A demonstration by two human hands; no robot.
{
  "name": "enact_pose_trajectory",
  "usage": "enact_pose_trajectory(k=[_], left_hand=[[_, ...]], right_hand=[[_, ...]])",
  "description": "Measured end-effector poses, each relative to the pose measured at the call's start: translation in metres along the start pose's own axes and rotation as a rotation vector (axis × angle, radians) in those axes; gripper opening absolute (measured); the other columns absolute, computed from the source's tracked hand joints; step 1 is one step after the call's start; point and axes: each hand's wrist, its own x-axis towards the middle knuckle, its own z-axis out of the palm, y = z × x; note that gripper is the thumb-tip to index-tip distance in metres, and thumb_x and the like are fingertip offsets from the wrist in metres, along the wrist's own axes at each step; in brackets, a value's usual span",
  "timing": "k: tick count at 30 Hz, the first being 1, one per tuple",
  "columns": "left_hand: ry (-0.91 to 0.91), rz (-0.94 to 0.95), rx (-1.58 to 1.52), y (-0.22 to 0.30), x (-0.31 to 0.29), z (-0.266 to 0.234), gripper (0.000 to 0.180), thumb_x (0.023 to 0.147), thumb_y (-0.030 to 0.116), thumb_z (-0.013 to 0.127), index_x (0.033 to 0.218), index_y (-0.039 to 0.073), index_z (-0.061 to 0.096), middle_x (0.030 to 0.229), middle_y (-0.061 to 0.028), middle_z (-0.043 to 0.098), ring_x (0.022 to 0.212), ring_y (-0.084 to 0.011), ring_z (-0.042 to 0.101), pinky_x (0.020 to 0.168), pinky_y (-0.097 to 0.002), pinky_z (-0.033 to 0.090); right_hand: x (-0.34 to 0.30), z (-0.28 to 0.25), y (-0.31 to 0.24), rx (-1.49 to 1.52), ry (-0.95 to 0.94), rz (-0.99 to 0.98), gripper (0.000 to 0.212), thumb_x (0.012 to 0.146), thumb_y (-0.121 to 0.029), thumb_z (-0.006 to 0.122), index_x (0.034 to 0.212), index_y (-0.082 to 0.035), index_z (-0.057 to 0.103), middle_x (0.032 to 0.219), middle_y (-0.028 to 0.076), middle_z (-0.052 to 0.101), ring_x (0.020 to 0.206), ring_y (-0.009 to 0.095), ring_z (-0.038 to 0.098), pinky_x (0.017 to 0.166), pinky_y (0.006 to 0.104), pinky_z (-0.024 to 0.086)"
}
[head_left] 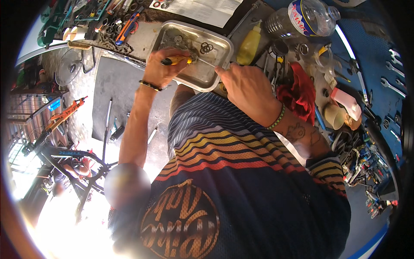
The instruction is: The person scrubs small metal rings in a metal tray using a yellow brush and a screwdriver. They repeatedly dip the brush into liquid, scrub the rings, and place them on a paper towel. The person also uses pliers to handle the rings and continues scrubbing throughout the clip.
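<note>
A dented metal tray (224,43) lies on the workbench with several dark rings (206,47) and small metal parts in it. My left hand (159,69) is closed around a yellow-handled tool (177,60), whose tip points into the middle of the tray. My right hand (248,86) grips the tray's right rim with its fingertips, a beaded band on the wrist. What the tool tip touches is hidden by my fingers.
A yellow squeeze bottle (250,43) and a clear plastic bottle (306,17) stand right of the tray. A red rag (299,93) lies by my right wrist. Wrenches (390,82) lie at the far right, a tool tray (86,17) at top left. Below left are a fan (69,69) and an orange bicycle frame (64,114).
</note>
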Motion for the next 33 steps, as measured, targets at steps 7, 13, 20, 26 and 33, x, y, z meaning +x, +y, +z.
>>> enact_pose_trajectory(k=[7, 13, 20, 26, 33], left_hand=[[-0.293, -0.055, -0.321, -0.004, 0.005, -0.011, 0.028, 0.095, 0.006, 0.087, 0.122, 0.003, 0.083, 0.123, -0.0081, 0.082, 0.111, -0.0176, 0.077, 0.095, -0.0309, 0.061], [-0.143, 0.145, 0.101, 0.014, 0.013, -0.013, 0.023, 0.093, 0.019, 0.087, 0.113, 0.01, 0.086, 0.112, -0.0074, 0.085, 0.1, -0.0231, 0.081, 0.091, -0.036, 0.064], [-0.153, 0.418, 0.18, -0.011, 0.017, -0.017, 0.028, 0.092, 0.008, 0.09, 0.119, 0.005, 0.085, 0.127, -0.011, 0.078, 0.105, -0.0254, 0.081, 0.091, -0.0351, 0.065], [-0.124, 0.179, 0.2, 0.023, 0.0, -0.023, 0.025, 0.09, 0.014, 0.09, 0.114, 0.006, 0.083, 0.102, -0.011, 0.083, 0.099, -0.0235, 0.082, 0.086, -0.0366, 0.063], [0.227, -0.082, -0.063, 0.033, -0.003, 0.008, 0.008, 0.095, 0.006, 0.08, 0.098, 0.001, 0.075, 0.079, -0.0102, 0.08, 0.062, -0.0144, 0.076, 0.058, -0.0315, 0.059]], right_hand=[[0.006, -0.002, 0.003, -0.025, 0.037, -0.021, 0.015, 0.098, -0.014, 0.069, 0.109, -0.006, 0.076, 0.083, 0.013, 0.074, 0.075, 0.031, 0.078, 0.066, 0.0421, 0.062], [0.008, -0.007, 0.001, 0.018, -0.08, 0.019, 0.042, 0.095, -0.009, 0.072, 0.137, -0.005, 0.076, 0.094, 0.015, 0.073, 0.079, 0.033, 0.076, 0.071, 0.0453, 0.061], [0.01, -0.008, 0.0, 0.02, -0.086, 0.021, 0.041, 0.095, -0.01, 0.073, 0.136, -0.005, 0.076, 0.095, 0.014, 0.072, 0.08, 0.033, 0.075, 0.072, 0.0456, 0.061], [0.008, -0.004, 0.0, 0.023, -0.037, 0.015, 0.039, 0.097, -0.01, 0.072, 0.136, -0.005, 0.076, 0.094, 0.013, 0.073, 0.079, 0.032, 0.075, 0.071, 0.0451, 0.061], [0.009, -0.008, -0.001, -0.021, -0.054, 0.009, 0.037, 0.099, -0.012, 0.069, 0.135, -0.007, 0.078, 0.091, 0.013, 0.073, 0.078, 0.031, 0.075, 0.069, 0.044, 0.06]])
